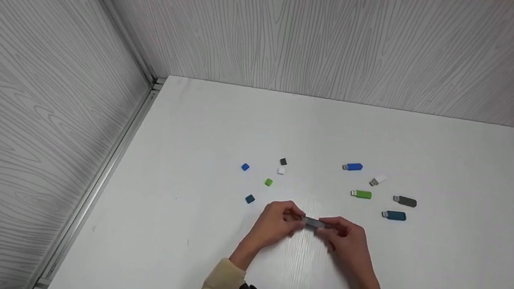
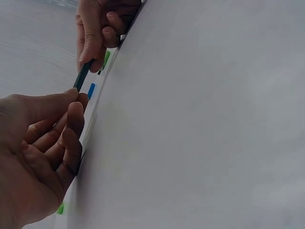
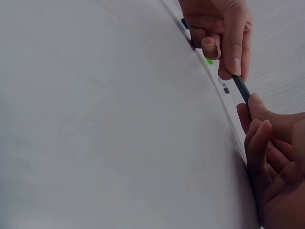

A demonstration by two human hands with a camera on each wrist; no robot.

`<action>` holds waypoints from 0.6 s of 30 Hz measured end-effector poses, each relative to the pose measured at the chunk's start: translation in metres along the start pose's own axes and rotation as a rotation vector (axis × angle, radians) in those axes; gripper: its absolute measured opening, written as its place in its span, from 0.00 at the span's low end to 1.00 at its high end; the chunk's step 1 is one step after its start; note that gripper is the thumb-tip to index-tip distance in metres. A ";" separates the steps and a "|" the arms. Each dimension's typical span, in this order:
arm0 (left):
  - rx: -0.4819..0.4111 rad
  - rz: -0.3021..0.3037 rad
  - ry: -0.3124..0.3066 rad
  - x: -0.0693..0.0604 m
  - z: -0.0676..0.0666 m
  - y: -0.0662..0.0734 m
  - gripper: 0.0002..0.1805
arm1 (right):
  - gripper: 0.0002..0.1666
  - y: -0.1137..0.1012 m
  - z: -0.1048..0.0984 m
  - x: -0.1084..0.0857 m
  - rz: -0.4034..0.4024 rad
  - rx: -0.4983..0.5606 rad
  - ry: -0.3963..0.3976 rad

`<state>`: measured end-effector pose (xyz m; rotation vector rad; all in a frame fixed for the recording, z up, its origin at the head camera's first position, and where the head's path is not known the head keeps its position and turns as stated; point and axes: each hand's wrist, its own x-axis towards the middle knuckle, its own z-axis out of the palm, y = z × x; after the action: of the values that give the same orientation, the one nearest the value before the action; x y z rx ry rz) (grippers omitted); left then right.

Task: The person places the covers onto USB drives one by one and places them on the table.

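Near the front middle of the table, both hands hold one slim USB stick (image 1: pixel 313 222) between them. It looks grey from the head and dark teal in the left wrist view (image 2: pixel 82 76). My left hand (image 1: pixel 275 224) pinches its left end between thumb and fingers. The other end is pinched by my right hand (image 1: pixel 350 241). Fingertips cover both ends, so I cannot tell whether a cap is on it. In the right wrist view the stick (image 3: pixel 242 89) runs slantwise from one hand's fingertips to the other's.
Left of centre lie small caps: blue (image 1: pixel 245 167), black (image 1: pixel 283 161), white (image 1: pixel 281 171), green (image 1: pixel 268 182) and teal (image 1: pixel 250 199). On the right lie uncapped USB sticks: blue (image 1: pixel 352 167), white (image 1: pixel 379 179), green (image 1: pixel 363 194), dark grey (image 1: pixel 406 201) and teal (image 1: pixel 394 215). Wood-grain walls border the white table (image 1: pixel 184 129).
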<state>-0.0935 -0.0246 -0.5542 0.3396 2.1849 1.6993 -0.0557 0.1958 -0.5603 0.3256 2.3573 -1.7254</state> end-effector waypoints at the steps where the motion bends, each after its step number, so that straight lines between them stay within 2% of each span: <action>1: -0.013 0.002 -0.001 0.000 0.000 0.000 0.09 | 0.15 -0.001 0.000 0.000 -0.001 0.000 0.001; 7: -0.058 -0.006 -0.010 0.002 0.001 0.002 0.09 | 0.15 -0.003 0.000 -0.002 0.012 0.010 0.014; 13: -0.018 -0.016 -0.014 0.001 0.001 0.003 0.09 | 0.14 -0.003 -0.001 -0.001 0.013 0.002 0.005; 18: 0.047 -0.022 -0.006 0.000 0.002 0.005 0.09 | 0.15 -0.005 0.001 -0.001 -0.002 -0.071 -0.006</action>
<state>-0.0930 -0.0213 -0.5501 0.3309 2.2185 1.6355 -0.0564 0.1928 -0.5557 0.3058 2.4086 -1.6369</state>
